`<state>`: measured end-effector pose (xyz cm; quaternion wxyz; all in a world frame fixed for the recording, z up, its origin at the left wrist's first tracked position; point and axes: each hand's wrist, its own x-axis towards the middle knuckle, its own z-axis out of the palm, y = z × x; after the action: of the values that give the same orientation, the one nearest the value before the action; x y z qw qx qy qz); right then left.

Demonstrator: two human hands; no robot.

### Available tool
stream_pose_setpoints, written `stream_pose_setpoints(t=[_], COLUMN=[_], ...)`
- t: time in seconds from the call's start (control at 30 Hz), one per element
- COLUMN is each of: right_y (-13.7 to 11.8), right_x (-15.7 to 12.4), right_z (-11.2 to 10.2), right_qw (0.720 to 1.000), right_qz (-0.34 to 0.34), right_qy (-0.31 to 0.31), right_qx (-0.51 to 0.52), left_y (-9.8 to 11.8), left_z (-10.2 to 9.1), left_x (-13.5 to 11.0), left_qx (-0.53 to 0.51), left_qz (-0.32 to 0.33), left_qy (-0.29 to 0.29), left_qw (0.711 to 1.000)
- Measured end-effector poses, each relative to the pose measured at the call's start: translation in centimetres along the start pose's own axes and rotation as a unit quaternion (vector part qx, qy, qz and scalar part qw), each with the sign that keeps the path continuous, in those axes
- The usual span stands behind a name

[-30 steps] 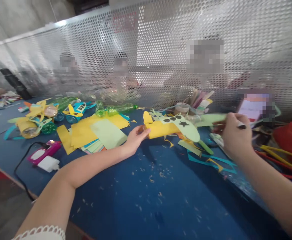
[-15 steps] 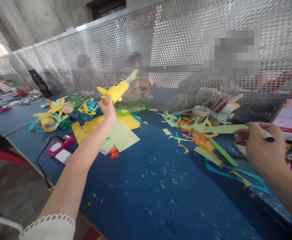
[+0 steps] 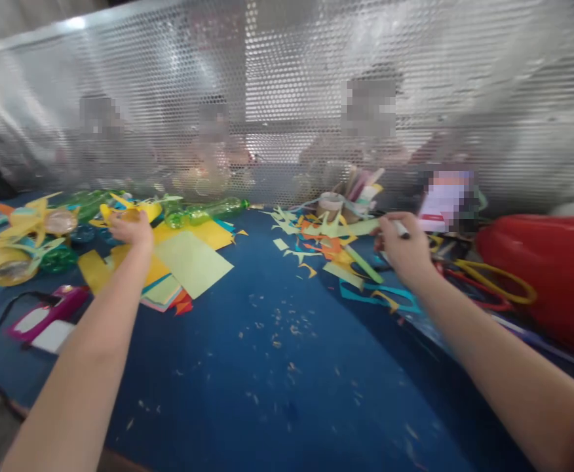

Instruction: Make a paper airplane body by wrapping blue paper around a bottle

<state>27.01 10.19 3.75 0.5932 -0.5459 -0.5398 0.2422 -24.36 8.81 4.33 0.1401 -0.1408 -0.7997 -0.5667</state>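
My left hand (image 3: 130, 231) reaches far out to the left and is closed on a yellow paper-covered toy plane (image 3: 137, 211), held low among other finished bottle planes (image 3: 26, 229) at the back left of the blue table (image 3: 277, 367). My right hand (image 3: 402, 249) is closed on a white marker (image 3: 401, 229) over a heap of coloured paper scraps (image 3: 339, 252) at the back right. A pale green paper strip (image 3: 350, 227) lies right by its fingers.
A stack of yellow and green paper sheets (image 3: 189, 259) lies between my arms. A pink and white device with a black cable (image 3: 46, 318) sits front left. A red object (image 3: 547, 275) and red-yellow loops (image 3: 493, 282) are at the right. People sit behind the perforated metal screen (image 3: 287, 98).
My left hand lifted the yellow plane from the table's middle, carried it left and lowered it among the other planes. My right hand stayed by the scraps holding the marker.
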Motion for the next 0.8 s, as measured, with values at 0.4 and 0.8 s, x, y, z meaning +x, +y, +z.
stream_pose_setpoints(t=[0.4, 0.8], right_y=[-1.1, 1.0], right_x=[3.0, 2.8], right_z=[-3.3, -4.5], right_qw=[0.990, 0.886], right_qz=[0.072, -0.042], right_qy=[-0.073, -0.252], right_qx=[-0.094, -0.387], left_y=[0.8, 7.1], left_z=[-1.8, -3.7], left_x=[-2.6, -13.1], left_qx=[0.002, -0.175], left_qz=[0.261, 0.452], left_qy=[-0.010, -0.224], left_qw=[0.965, 0.846])
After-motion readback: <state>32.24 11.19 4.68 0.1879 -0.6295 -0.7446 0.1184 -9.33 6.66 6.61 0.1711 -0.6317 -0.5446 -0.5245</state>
